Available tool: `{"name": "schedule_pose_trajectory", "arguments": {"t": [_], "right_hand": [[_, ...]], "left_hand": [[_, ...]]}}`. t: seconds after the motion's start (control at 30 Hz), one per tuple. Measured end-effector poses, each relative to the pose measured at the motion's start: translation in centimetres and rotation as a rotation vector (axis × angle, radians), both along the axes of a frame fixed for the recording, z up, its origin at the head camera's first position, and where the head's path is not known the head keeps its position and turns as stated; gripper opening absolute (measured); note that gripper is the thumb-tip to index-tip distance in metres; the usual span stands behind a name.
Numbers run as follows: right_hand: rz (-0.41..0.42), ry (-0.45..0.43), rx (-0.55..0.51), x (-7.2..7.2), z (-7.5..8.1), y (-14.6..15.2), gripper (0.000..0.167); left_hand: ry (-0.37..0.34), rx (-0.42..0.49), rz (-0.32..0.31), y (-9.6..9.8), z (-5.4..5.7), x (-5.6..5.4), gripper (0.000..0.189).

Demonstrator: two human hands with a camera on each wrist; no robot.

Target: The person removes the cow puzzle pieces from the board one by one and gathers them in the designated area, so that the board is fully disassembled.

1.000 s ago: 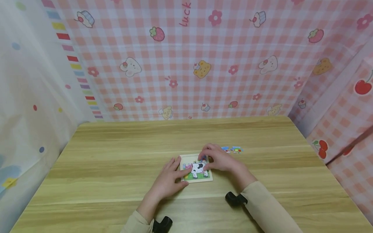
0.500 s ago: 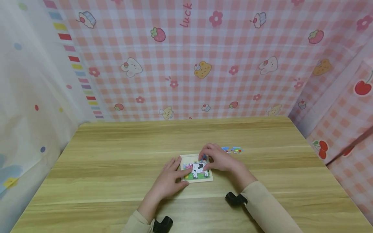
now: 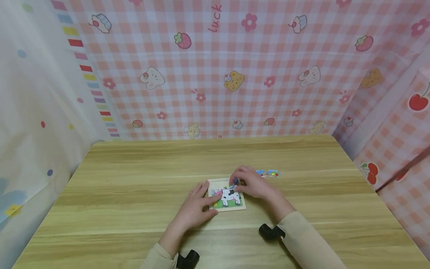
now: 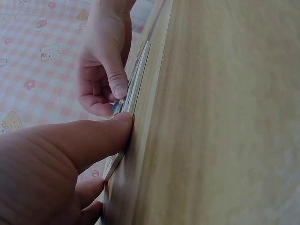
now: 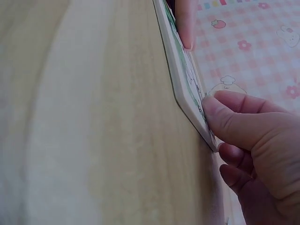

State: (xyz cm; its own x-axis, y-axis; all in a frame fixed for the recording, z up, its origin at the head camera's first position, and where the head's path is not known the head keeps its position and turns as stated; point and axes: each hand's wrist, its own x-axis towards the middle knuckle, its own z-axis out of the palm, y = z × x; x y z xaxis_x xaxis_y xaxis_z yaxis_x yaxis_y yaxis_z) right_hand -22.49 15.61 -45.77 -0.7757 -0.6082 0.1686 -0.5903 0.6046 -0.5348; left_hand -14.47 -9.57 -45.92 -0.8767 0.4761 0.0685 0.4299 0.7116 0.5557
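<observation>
Short of the far edge of the counter [image 3: 134, 168] | left hand [image 3: 192, 209] on puzzle [image 3: 231, 200], fingers extended | right hand [image 3: 252, 184] pinching blue piece [image 3: 236, 182]

Counts: desk [image 3: 134, 168], 1; cow puzzle [image 3: 216, 183], 1; pinched piece [image 3: 236, 182], 1; loose pieces [image 3: 273, 174], 2 visible; left hand [image 3: 192, 207], 1; right hand [image 3: 253, 183], 1; black wrist devices [image 3: 188, 259], 2.

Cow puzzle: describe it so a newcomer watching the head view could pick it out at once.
Find the wood-grain table, then the space between the left hand and the right hand. The cow puzzle lies flat there. Its pale border and black-and-white cow set it apart from the loose puzzle pieces beyond the right hand.
</observation>
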Motion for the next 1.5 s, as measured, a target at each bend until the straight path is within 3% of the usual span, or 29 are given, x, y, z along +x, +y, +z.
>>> {"name": "schedule_pose_trajectory", "arguments": {"t": [0.33,0.93,1.5], "right_hand": [[-0.053,-0.016,-0.019,0.2,-0.1,-0.2,0.038],[-0.096,-0.140,-0.216,0.6,-0.5,0.4,0.023],[-0.135,-0.142,-0.353,1.9,-0.1,4.6,0.024]], "left_hand": [[-0.010,0.001,0.005,0.0,-0.1,-0.1,0.046],[-0.003,-0.010,0.005,0.1,-0.5,-0.3,0.046],[-0.005,-0.015,0.017,0.0,-0.8,-0.3,0.048]]}}
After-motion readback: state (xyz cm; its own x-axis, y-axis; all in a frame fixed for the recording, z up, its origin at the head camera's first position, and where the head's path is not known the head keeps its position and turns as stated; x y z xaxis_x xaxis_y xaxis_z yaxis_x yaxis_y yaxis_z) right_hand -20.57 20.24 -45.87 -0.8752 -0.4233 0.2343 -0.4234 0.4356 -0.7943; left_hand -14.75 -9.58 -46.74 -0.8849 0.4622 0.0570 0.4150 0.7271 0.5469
